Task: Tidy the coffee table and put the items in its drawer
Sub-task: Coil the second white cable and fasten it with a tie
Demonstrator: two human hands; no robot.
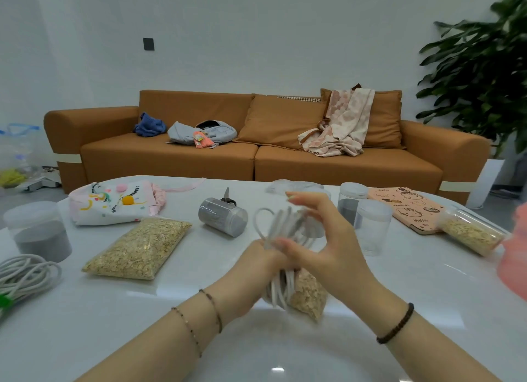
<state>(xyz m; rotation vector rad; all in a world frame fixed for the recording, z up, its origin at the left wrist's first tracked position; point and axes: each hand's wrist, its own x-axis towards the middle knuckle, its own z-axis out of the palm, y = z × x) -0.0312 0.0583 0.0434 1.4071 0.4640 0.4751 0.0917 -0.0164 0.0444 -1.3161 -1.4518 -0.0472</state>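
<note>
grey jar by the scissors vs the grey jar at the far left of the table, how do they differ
The middle jar lies on its side next to the scissors; the far-left jar stands upright. The middle jar looks grey along its whole length, while the far-left jar shows grey fill only in its lower part and is pale above. Both are clear round jars holding something grey.

on the surface [128, 310], near left, lies a coil [25, 273]; behind it stands a jar [37, 230]. right of that is a pouch [114, 202], with an oat bag [139, 247] before it. further right lies a tipped jar [222, 216], with scissors [228, 197] behind it. at centre the left hand [256, 264] grips a cable [285, 227], and a small oat bag [309, 296] sits just right of its lower loops. right of these stand a far jar [352, 202] and a near jar [372, 227], then a notebook [407, 207] and an oat jar [470, 233] on its side. a sofa [256, 159] stands behind.
</note>
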